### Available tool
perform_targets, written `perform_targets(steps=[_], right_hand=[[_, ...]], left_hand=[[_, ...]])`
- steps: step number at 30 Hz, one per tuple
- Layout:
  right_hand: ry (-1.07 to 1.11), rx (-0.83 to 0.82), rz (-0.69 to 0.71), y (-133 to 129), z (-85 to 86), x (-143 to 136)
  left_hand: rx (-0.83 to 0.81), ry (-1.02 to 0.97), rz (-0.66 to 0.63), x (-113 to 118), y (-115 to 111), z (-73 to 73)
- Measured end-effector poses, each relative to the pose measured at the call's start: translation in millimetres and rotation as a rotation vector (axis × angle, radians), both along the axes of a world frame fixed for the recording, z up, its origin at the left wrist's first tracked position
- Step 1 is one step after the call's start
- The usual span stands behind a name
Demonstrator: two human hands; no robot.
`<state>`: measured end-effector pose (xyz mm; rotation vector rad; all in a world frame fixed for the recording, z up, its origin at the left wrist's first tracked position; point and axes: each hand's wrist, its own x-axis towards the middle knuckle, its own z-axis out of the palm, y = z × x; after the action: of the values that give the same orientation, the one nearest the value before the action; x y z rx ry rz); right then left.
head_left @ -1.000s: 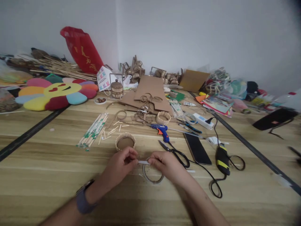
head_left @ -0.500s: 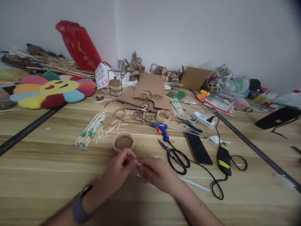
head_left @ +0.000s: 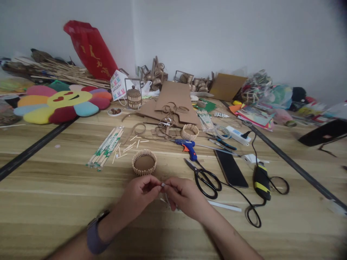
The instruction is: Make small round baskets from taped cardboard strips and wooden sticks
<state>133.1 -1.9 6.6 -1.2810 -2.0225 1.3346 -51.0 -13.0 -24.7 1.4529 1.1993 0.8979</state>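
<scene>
My left hand (head_left: 142,193) and my right hand (head_left: 184,195) meet over the front of the table, fingertips pinched together. Between them a small white strip (head_left: 163,185) shows; most of it is hidden by the fingers, so I cannot tell whether it is paper or tape. Just beyond my left hand stands a round cardboard base ringed with short wooden sticks (head_left: 144,162). To the right of my right hand lie black-handled scissors (head_left: 204,180) and a flat white strip (head_left: 225,206).
A blue glue gun (head_left: 187,146), a phone (head_left: 231,169) and a black-yellow tool (head_left: 262,182) with a looped cord lie right. Bagged sticks (head_left: 105,148) lie left. Behind are cardboard sheets (head_left: 173,99), a small lidded stick bucket (head_left: 134,97) and a flower cushion (head_left: 63,103).
My two hands have drawn closer together at the fingertips, around the small white piece. The whole view has shifted slightly; the things on the table lie as before.
</scene>
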Motion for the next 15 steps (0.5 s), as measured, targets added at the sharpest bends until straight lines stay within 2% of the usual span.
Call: perform_targets(steps=[8,15], right_hand=[[-0.101,0.161,-0.013,-1.0,-2.3,-3.3],[-0.127,0.237,-0.010,-2.9,-5.5,-3.3]], left_hand=[[0.001,0.007,-0.006,3.2,-0.9,-4.1],[-0.012,0.018,-0.007,5.1,-1.9,-0.6]])
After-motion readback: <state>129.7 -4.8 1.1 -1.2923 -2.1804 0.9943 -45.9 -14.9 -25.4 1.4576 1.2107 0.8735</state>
